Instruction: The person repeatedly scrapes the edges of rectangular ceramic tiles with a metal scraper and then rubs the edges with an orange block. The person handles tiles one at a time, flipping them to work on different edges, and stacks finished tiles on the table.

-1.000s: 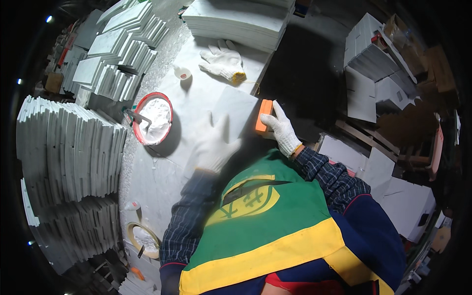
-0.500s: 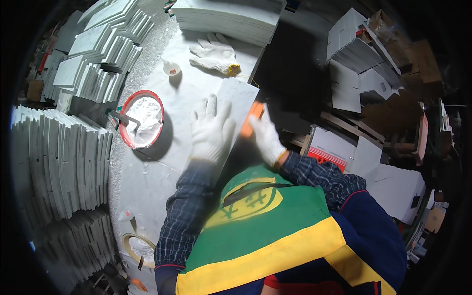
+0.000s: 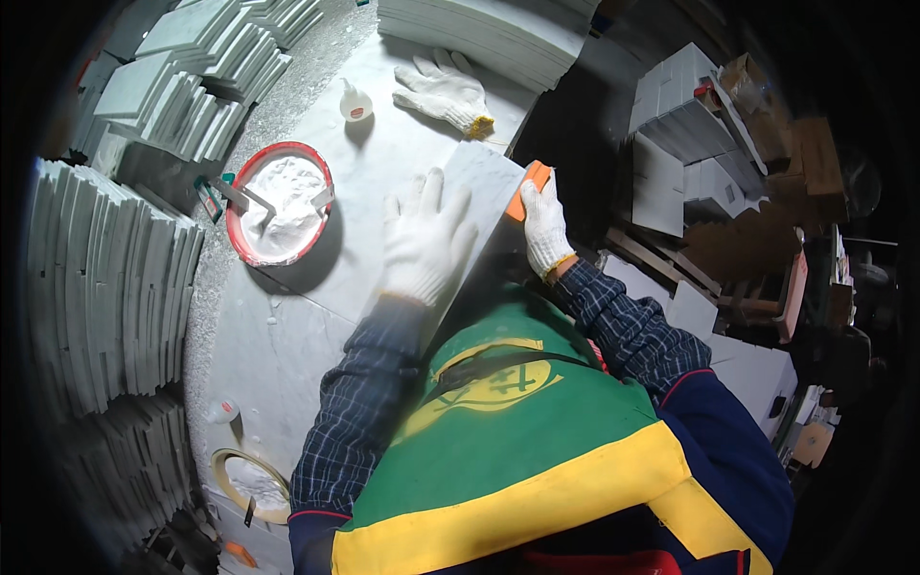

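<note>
My left hand [image 3: 424,238], in a white knitted glove, lies flat with fingers spread on a pale marble tile [image 3: 487,172] on the worktop. At the tile's right edge, my gloved right hand [image 3: 546,225] is closed around an orange block [image 3: 528,193]. The block is pressed to that edge near the far corner; its working face is hidden. Left of my hands stands a red-rimmed bucket [image 3: 233,228] of white paste [image 3: 283,182], with metal scrapers [image 3: 237,195] in it. Beyond are a small squeeze bottle [image 3: 356,103] and a loose white glove [image 3: 444,93].
Upright stacks of thin tiles [image 3: 120,278] line the left side, and another tile stack [image 3: 489,34] stands at the far end. A cream-rimmed round container [image 3: 222,468] sits near left. White boxes [image 3: 671,96] are piled on the right.
My right hand has slid the orange block along the tile's edge toward the far corner. The left hand stays flat on the tile. The whole view has shifted slightly.
</note>
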The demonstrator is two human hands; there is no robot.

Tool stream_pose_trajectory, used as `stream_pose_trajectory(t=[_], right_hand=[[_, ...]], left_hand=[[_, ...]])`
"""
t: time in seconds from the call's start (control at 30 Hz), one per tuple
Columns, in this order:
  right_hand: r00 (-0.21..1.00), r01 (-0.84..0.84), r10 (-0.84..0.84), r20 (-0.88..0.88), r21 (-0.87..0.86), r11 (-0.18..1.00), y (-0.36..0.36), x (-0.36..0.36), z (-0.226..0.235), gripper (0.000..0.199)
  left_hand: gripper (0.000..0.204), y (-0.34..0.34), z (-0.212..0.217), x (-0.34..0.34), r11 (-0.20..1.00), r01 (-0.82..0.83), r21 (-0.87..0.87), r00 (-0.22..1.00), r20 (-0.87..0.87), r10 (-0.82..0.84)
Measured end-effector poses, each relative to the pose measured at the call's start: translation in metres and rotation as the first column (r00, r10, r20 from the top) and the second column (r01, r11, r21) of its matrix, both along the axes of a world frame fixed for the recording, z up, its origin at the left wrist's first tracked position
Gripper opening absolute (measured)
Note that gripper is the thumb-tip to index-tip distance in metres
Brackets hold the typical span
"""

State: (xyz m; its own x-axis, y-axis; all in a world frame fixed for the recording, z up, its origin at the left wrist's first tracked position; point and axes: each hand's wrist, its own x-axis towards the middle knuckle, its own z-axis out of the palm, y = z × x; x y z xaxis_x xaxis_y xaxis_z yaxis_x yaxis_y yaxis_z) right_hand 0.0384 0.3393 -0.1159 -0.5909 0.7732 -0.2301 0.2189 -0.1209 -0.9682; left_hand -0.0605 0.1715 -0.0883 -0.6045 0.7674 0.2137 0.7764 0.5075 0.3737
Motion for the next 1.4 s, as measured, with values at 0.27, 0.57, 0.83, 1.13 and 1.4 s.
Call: stream_pose_trajectory(t=[0.27,0.57,0.83,1.13,1.4], right_hand=[[0.982,-0.063,0.070,0.178,-0.048,0.997,-0.024,0.004,0.029,0.078],[0.967,-0.088,0.084,0.240,0.004,0.996,-0.036,0.010,0.031,0.083],[0.951,0.013,0.030,0.307,-0.137,0.991,-0.028,-0.002,0.037,0.080],[0.982,0.186,-0.185,0.044,-0.028,0.982,0.043,-0.015,-0.008,0.082],[0.881,-0.363,0.401,0.252,0.903,0.231,0.000,0.060,0.002,0.061]], left_hand=[[0.051,-0.001,0.000,0.000,1.000,-0.017,-0.021,0.998,0.058,0.018],[0.049,0.001,-0.001,-0.001,0.999,-0.033,0.042,0.999,0.042,0.031],[0.053,0.000,0.002,-0.004,1.000,-0.007,-0.022,0.999,0.051,0.008],[0.048,0.000,-0.003,-0.001,0.998,-0.031,0.059,0.999,0.028,0.030],[0.047,0.000,-0.001,-0.001,0.999,-0.037,-0.020,0.997,0.068,0.039]])
